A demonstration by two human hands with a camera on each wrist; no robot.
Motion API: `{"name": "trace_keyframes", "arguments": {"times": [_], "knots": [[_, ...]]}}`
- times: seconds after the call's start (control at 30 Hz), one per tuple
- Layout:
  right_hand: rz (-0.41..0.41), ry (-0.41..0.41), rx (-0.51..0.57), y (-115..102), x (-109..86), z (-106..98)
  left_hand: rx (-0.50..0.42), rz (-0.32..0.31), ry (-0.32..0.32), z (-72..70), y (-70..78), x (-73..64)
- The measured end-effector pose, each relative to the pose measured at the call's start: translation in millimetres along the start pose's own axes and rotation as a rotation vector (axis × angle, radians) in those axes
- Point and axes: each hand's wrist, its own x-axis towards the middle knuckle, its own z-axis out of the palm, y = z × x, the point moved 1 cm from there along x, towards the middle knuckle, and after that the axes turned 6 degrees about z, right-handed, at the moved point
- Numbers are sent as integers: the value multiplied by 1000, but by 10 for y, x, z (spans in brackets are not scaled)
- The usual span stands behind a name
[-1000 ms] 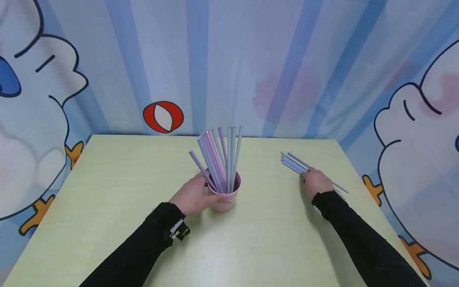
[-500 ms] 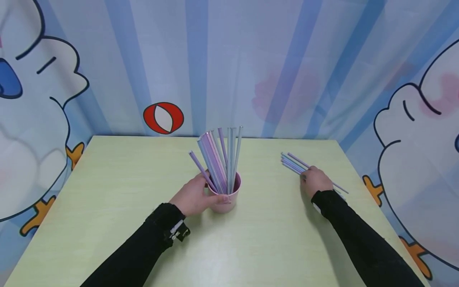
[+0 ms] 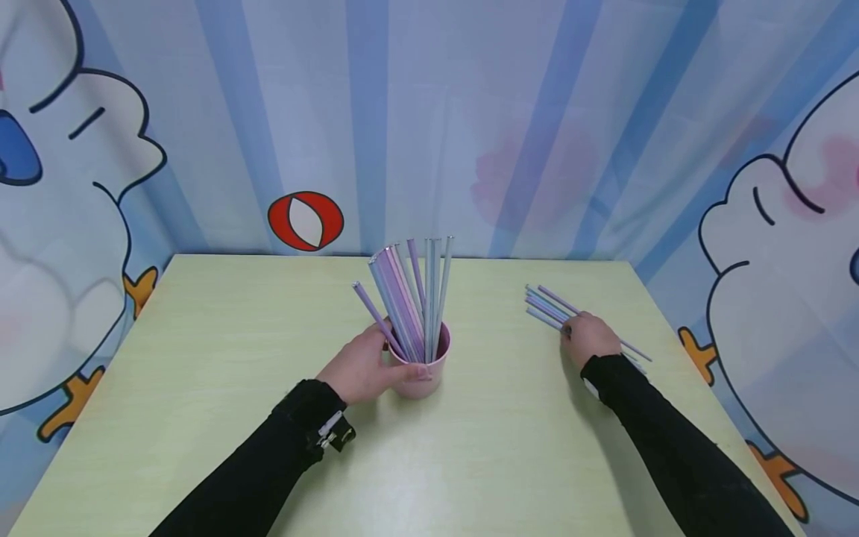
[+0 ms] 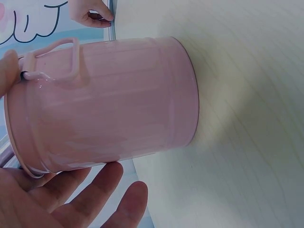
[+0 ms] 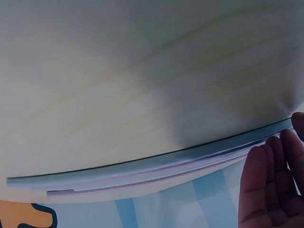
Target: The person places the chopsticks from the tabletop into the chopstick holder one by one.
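My left hand (image 3: 365,367) holds a pink bucket-shaped cup (image 3: 417,384) upright on the table, thumb near the rim. In the left wrist view the cup (image 4: 114,104) shows a small side handle (image 4: 76,59), with fingers along its lower side. Many purple, pink and pale blue drinking straws (image 3: 403,306) stand in it; one leans out left. At the right, my right hand (image 3: 592,335) pinches a pale blue straw (image 3: 542,319) on the near side of a small loose pile of straws (image 3: 553,298). In the right wrist view, thumb and fingertips meet at that straw's (image 5: 118,166) far end.
A pale wooden-look table (image 3: 268,313) carries everything. Its back edge meets a blue striped curtain (image 3: 429,134) with cartoon figures printed on it. The pile lies near the table's right edge.
The near pale blue straw has slid slightly toward me, apart from the pile, with my right fingers on it. My left hand and the cup have not moved.
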Motion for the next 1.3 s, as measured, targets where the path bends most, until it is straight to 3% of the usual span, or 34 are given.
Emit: {"name": "trace_keyframes", "arguments": {"times": [0.27, 0.4, 0.57, 0.73, 1.03, 1.3], "knots": [[-18, -12, 1, -15, 14, 23, -6, 24, -1, -9, 7, 9], [-65, 1, -13, -77, 2, -2, -9, 30, 0, -15, 22, 11], [-132, 30, -7, -151, -7, -3, -10, 18, -1, -15, 32, 8], [-142, 27, 2, -204, 0, -10, -15, 5, -3, -7, 25, 5], [-146, 19, 60, -406, 41, -267, -9, 11, 1, -8, 18, -3], [-100, 5, 266, -660, 97, -591, -6, 7, 2, 1, 1, -3]]}}
